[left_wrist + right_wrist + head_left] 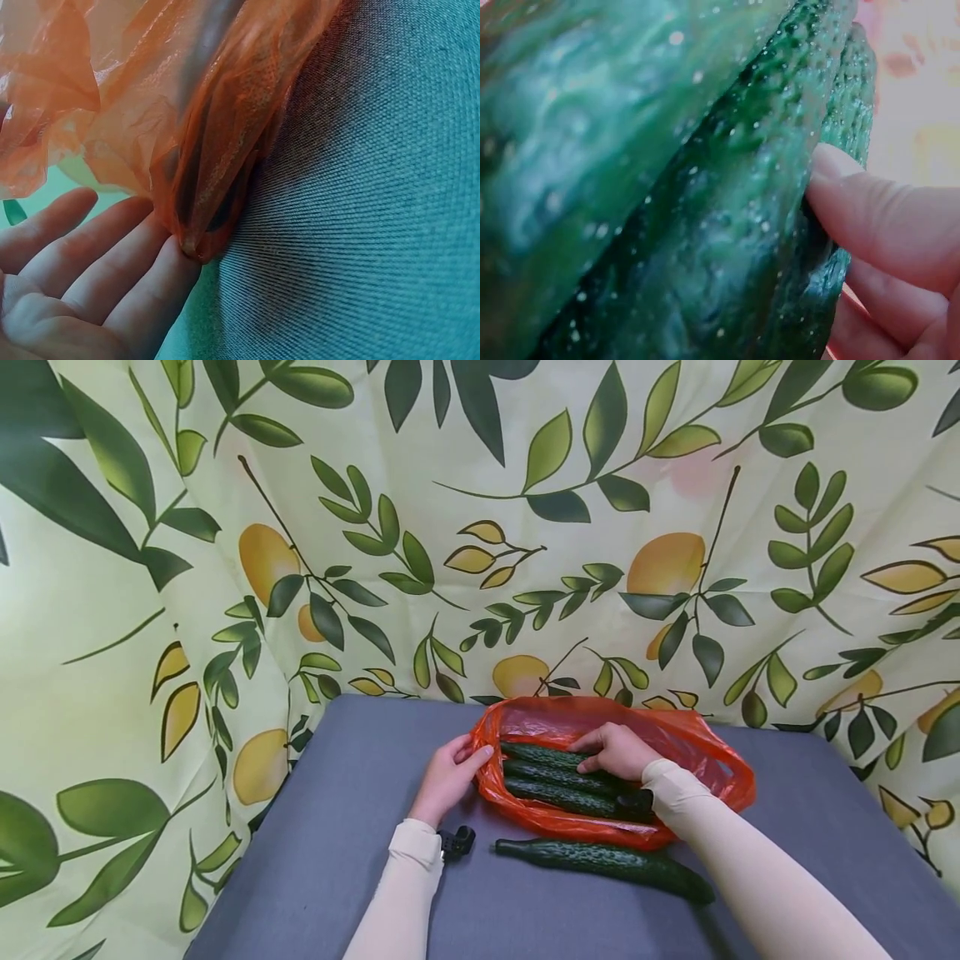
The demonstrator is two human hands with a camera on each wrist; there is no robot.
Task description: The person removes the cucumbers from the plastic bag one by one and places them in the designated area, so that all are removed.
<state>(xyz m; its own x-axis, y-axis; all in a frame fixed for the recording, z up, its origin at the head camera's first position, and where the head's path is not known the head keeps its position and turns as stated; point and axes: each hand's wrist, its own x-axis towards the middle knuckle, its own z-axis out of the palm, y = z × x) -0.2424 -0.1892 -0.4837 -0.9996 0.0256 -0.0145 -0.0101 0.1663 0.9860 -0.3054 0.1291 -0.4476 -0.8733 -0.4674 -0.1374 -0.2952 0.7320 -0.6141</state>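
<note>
An orange-red plastic bag (536, 817) lies with its mouth gaping, and several dark green cucumbers (558, 770) rest side by side in it. Inside the bag my right hand (617, 752) grips the farthest cucumber (847, 97), thumb on one side and fingers on the other. My left hand (447, 775) is at the bag's left end, its thumb over the rim. The left wrist view shows straight fingers (112, 255) with their tips against the bag's gathered plastic (214, 172). Another cucumber (600, 857) lies outside on the table, in front of the bag.
The grey cloth-covered table (337, 860) reaches back to a hanging leaf-and-fruit-print cloth (420, 635), which also runs along both sides. A small black device (457, 842) sits at my left wrist. My right forearm passes over the table beside the loose cucumber.
</note>
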